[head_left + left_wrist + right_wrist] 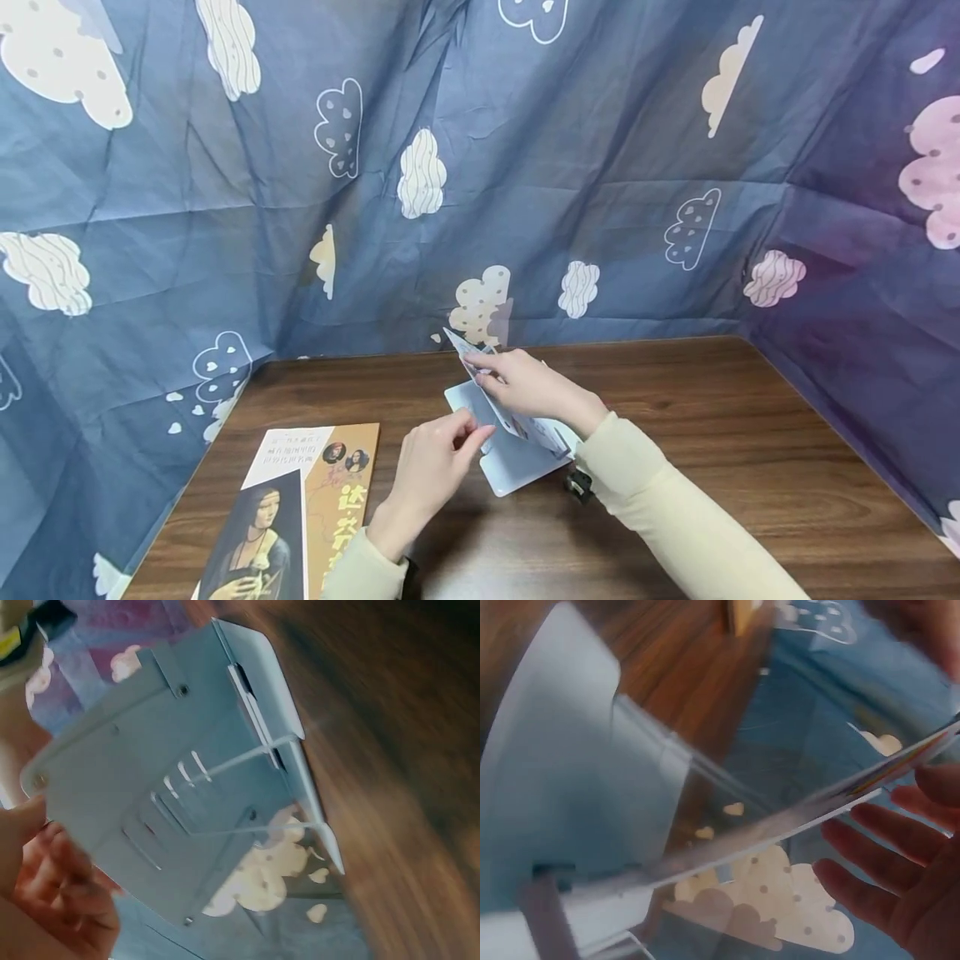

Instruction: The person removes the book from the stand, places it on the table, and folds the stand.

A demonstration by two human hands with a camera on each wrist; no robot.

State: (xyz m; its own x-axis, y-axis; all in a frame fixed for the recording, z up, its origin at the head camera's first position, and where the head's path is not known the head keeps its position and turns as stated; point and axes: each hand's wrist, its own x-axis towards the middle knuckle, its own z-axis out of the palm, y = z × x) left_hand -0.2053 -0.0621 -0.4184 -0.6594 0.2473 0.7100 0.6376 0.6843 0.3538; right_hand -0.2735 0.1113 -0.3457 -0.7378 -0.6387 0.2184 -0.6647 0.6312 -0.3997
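A pale blue-grey folding stand sits on the table, its flat base down and its panel tilted upright. In the left wrist view the slotted panel fills the middle. My right hand grips the panel's upper part. A thin coloured strip shows along its edge in the right wrist view; whether it is a printed sheet, I cannot tell. Near the panel's lower left, my left hand has loosely curled fingers and the thumb out. It appears to hold nothing. Part of the panel is hidden behind my right hand.
A book with a painted portrait and tan cover lies on the left of the brown wooden table. A blue curtain with cloud shapes hangs behind the table and along its sides.
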